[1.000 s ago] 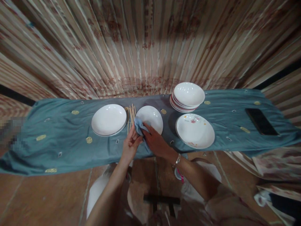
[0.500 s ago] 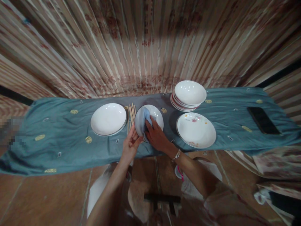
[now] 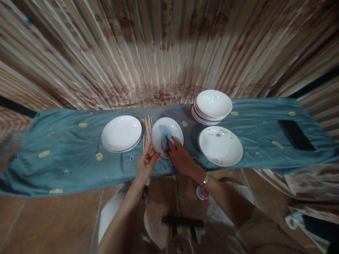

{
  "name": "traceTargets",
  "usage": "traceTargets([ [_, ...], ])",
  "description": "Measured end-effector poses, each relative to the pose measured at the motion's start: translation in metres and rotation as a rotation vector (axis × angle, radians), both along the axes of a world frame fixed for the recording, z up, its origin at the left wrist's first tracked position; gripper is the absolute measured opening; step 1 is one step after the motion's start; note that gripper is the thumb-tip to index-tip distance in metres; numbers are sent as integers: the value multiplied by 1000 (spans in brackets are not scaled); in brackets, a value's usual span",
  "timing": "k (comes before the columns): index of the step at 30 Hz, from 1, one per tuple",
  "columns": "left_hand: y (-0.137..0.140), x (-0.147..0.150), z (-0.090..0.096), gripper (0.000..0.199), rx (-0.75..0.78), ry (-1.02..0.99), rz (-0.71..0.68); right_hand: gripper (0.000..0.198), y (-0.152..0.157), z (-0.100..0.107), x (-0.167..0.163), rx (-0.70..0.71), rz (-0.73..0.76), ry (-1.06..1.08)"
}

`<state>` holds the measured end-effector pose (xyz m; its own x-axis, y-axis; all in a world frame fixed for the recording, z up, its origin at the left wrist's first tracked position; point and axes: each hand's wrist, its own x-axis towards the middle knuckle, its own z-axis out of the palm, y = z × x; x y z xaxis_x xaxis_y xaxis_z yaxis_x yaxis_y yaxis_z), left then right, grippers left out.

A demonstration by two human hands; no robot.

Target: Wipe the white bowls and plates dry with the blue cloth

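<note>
The blue cloth (image 3: 166,134) had slid from the left side of the small white plate (image 3: 176,126) to its middle, the draped surface (image 3: 83,150) carrying that plate, the left hand (image 3: 146,160) curled at its rim, whether gripping I could not tell, the right hand (image 3: 180,156) clutching and partly hiding the cloth.

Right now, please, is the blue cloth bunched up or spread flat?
Bunched up: the blue cloth shows crumpled folds where the right hand holds it.
</note>
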<state>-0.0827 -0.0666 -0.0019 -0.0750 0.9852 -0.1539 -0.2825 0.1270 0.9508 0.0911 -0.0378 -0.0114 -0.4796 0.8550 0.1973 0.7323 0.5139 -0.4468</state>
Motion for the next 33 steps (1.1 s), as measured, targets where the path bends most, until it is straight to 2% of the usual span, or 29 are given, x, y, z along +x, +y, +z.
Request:
traceTargets([
  [6, 1, 1, 2, 95, -7, -4, 20, 44, -14, 5, -2, -31, 0, -10],
  [14, 0, 1, 0, 91, 0, 4, 40, 41, -18, 6, -4, 10, 122, 96],
  [23, 0, 0, -4, 91, 53, 25, 19, 50, -2, 10, -9, 47, 263, 215],
  [33, -1, 2, 2, 87, 21, 17, 25, 56, 15, 21, -20, 32, 230, 158],
])
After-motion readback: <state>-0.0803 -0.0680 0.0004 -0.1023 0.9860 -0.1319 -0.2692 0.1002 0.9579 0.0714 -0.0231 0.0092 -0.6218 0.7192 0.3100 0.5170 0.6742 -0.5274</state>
